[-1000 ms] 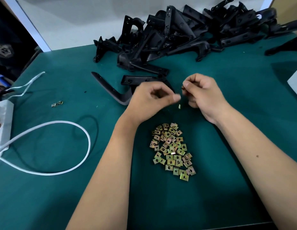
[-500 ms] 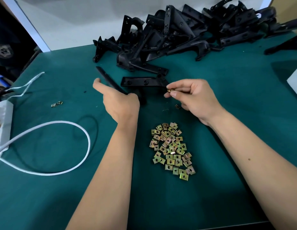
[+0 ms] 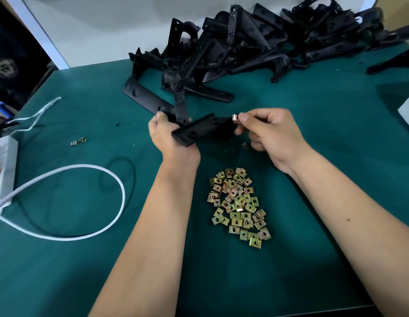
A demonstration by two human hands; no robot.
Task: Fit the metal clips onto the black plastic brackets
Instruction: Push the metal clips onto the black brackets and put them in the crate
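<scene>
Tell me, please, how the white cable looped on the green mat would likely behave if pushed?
The white cable lies in a loose curved loop, so it is probably floppy and would bend rather than slide whole. It looks thin, so likely light. One end runs toward the white box, which may hold it back.

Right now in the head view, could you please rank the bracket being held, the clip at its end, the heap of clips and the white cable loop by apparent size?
1. white cable loop
2. bracket and heap of clips, too close to rank
3. clip
</scene>
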